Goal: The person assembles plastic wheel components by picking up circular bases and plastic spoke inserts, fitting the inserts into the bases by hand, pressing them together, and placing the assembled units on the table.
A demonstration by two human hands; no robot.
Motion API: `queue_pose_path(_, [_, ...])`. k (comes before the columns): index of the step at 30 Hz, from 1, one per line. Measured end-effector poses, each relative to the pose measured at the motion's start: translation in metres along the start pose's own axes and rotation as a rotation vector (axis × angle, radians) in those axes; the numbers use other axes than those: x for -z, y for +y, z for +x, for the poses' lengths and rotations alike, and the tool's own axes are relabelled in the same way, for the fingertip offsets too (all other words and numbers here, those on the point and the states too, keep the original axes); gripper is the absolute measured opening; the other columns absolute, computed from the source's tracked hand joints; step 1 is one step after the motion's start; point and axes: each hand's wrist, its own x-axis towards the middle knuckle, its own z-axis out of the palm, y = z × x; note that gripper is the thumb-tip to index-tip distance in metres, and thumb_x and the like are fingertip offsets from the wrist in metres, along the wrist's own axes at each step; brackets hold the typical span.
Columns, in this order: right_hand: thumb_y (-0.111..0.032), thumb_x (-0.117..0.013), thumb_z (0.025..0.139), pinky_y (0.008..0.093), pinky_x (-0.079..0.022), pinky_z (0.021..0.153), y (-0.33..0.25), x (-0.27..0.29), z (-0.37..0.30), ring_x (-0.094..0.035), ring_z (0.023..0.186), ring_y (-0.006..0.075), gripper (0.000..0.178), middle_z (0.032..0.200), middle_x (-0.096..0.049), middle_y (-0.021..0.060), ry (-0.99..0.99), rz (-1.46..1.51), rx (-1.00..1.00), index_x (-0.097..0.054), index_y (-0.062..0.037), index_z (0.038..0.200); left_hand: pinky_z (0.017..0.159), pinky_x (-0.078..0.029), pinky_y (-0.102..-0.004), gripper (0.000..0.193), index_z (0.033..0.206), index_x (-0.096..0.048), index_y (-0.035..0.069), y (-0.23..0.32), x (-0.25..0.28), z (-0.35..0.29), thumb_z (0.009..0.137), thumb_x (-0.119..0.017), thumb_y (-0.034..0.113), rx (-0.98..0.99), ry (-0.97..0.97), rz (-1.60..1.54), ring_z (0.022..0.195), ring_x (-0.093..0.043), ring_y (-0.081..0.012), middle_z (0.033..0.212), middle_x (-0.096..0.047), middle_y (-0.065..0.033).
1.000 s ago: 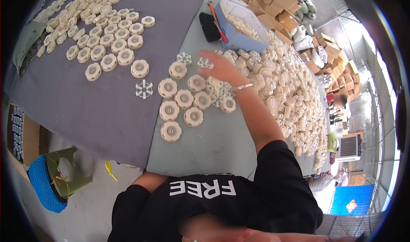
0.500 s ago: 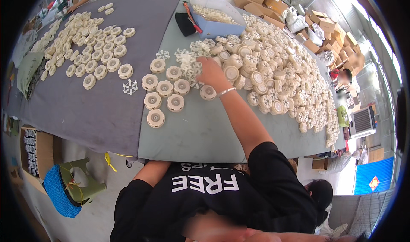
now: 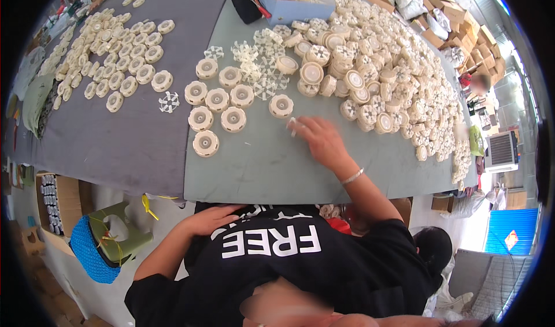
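My right hand (image 3: 321, 139) is over the green-grey cloth, its fingertips closed on a small white plastic piece (image 3: 293, 126), slightly blurred. Just beyond it lies a cream round plastic cap (image 3: 281, 106) with a scalloped rim. More such caps (image 3: 217, 100) lie spread out to the left, hollow side up. Behind them is a loose cluster of white spoked plastic inserts (image 3: 266, 86). My left hand (image 3: 213, 218) lies flat against my front, below the table edge, fingers stretched out and partly hard to see; nothing shows in it.
A large heap of cream caps (image 3: 370, 67) covers the table's right side. At the back are a blue-white bin (image 3: 300, 10) of small parts and a black brush-like thing (image 3: 247, 7). More caps (image 3: 136, 66) sit on the grey cloth at left, near a lone spoked insert (image 3: 169, 102).
My right hand has drawn back from the white inserts toward me and to the right, now with a white piece in its fingertips. My left hand has come into sight below the table edge.
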Motion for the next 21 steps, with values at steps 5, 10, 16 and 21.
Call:
queue_pose_path(5, [-0.009,-0.072,0.079,0.0377,-0.051,0.090,-0.024,0.041,0.005,-0.060,0.106,0.0298,0.060,0.125,-0.062,0.0100,0.043,0.506,-0.234,-0.058,-0.0105,0.137,0.081,-0.052,-0.0506,0.036,0.114,-0.070,0.012,0.086,0.034,-0.002,0.096,-0.059,0.042,0.271,-0.241,0.524,0.095,-0.066,-0.0416,0.101,-0.071,-0.0181])
queue_pose_path(10, [-0.014,-0.080,0.077,0.0345,-0.053,0.079,-0.014,0.030,0.016,-0.059,0.093,0.0218,0.062,0.122,-0.061,0.0075,-0.182,0.738,-0.449,-0.059,-0.0091,0.135,0.078,-0.052,-0.0475,0.029,0.108,-0.071,0.011,0.135,0.076,0.034,0.091,-0.066,0.034,-0.096,0.042,0.440,0.093,-0.067,-0.0378,0.091,-0.069,-0.0176])
queue_pose_path(16, [-0.017,-0.083,0.075,0.0351,-0.054,0.075,-0.003,0.047,0.012,-0.062,0.081,0.0224,0.056,0.113,-0.061,0.0071,-0.336,0.697,-0.514,-0.062,-0.0093,0.127,0.084,-0.056,-0.0448,0.052,0.137,-0.052,0.011,0.123,0.081,0.161,0.089,-0.071,0.020,-0.235,0.766,0.387,0.102,-0.066,-0.0353,0.136,-0.052,-0.0106])
queue_pose_path(21, [-0.006,-0.085,0.071,0.0282,-0.054,0.070,0.000,0.046,-0.009,-0.061,0.076,0.0142,0.054,0.112,-0.061,0.0053,-0.276,0.740,-0.639,-0.066,-0.0072,0.122,0.085,-0.056,-0.0437,0.057,0.139,-0.051,0.012,0.126,0.077,0.173,0.087,-0.073,0.019,-0.102,0.643,0.349,0.107,-0.064,-0.0334,0.139,-0.049,-0.0083])
